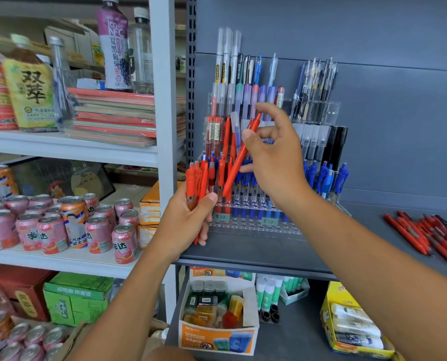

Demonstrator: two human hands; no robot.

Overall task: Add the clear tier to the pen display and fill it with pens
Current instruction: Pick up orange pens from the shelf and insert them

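A clear stepped pen display [256,226] stands on the grey shelf, its rows holding red, blue, black and pastel pens. My left hand [191,217] grips a bunch of red pens [197,179] upright at the display's left front. My right hand [274,155] pinches a single red pen [239,158] between thumb and fingers. That pen slants with its tip down over the lower left rows. The front clear tier shows several bare holes.
More loose red pens [425,234] lie on the grey shelf [269,252] at the right. Drink cans [68,225] and bottles fill the white shelving on the left. Boxes of erasers [217,316] and glue sticks sit on the shelf below.
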